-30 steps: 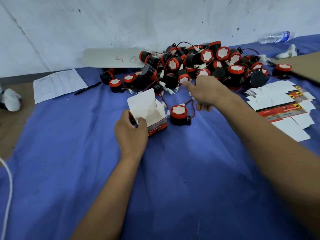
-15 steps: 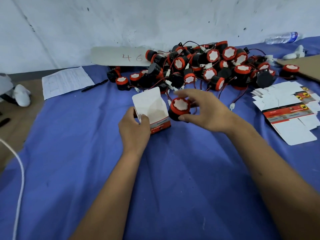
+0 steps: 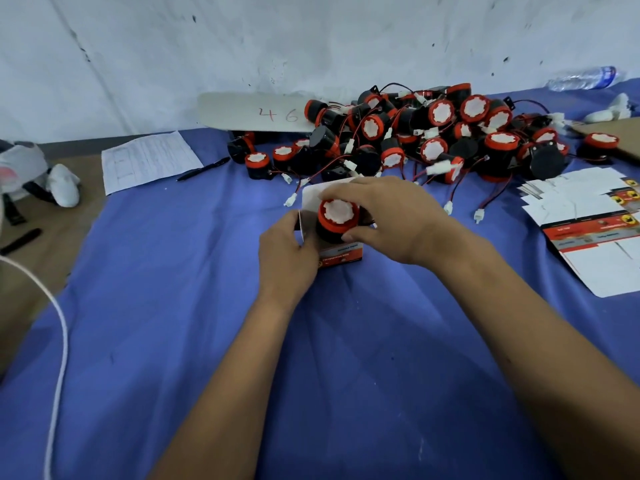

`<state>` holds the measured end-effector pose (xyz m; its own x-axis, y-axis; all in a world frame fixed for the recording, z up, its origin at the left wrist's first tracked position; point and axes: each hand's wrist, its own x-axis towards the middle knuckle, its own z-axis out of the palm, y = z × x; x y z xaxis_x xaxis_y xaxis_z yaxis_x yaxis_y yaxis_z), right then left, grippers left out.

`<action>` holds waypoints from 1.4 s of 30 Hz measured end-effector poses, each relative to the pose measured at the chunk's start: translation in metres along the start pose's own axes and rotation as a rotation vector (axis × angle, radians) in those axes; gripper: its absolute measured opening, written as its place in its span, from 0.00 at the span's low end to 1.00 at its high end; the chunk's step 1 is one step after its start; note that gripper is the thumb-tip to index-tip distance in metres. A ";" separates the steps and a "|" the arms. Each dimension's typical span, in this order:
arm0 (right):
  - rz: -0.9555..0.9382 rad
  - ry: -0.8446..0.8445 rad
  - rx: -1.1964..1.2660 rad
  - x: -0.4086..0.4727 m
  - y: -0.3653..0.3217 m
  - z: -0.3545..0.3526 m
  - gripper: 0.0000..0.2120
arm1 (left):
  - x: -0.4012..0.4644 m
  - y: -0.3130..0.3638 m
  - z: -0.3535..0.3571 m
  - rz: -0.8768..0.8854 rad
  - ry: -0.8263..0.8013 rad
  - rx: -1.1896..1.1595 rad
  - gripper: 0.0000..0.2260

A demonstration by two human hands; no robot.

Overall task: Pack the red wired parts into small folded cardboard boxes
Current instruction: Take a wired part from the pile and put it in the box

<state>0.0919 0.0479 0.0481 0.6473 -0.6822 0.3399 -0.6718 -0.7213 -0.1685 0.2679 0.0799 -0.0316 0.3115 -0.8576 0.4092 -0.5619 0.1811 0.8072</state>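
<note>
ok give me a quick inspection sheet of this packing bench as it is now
surface: blue cloth, a few marks
job's things: red wired part going into open small box; pile of parts behind; flat box blanks at right
clutter: paper sheet, pen, water bottle, card marked 46
grippers: left hand holds box; right hand grips part
cables: white cord at left
surroundings: scuffed white wall

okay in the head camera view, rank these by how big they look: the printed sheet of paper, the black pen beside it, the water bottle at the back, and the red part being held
1. Printed sheet of paper, clearly largest.
2. Water bottle and black pen: similar length; the bottle is thicker but farther back, so I won't rank them.
3. Red part, held by the right hand; it looks smallest, though it lies nearer and is partly hidden.
</note>
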 end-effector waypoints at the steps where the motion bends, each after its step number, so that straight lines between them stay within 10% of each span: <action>1: 0.007 -0.008 -0.032 0.001 -0.001 -0.001 0.29 | 0.000 0.000 0.001 -0.001 0.002 -0.011 0.12; 8: 0.064 -0.011 -0.150 0.007 -0.017 0.005 0.22 | 0.000 0.004 -0.001 -0.116 -0.015 -0.232 0.21; 14: -0.042 -0.018 -0.108 0.005 -0.014 0.015 0.15 | -0.002 0.006 0.004 -0.129 -0.031 -0.264 0.06; 20: 0.429 0.682 0.208 -0.011 0.002 0.018 0.11 | 0.001 -0.001 0.009 -0.156 0.013 -0.158 0.05; 24: 0.553 0.402 0.415 -0.008 0.010 0.020 0.19 | 0.002 -0.002 0.011 -0.139 0.030 -0.095 0.08; 42: 0.286 0.533 0.145 0.004 -0.011 0.028 0.03 | -0.002 0.002 0.007 -0.097 0.044 -0.101 0.05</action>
<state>0.1121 0.0491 0.0251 0.1551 -0.7246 0.6715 -0.7124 -0.5530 -0.4321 0.2605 0.0788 -0.0335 0.3948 -0.8519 0.3440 -0.4486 0.1480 0.8814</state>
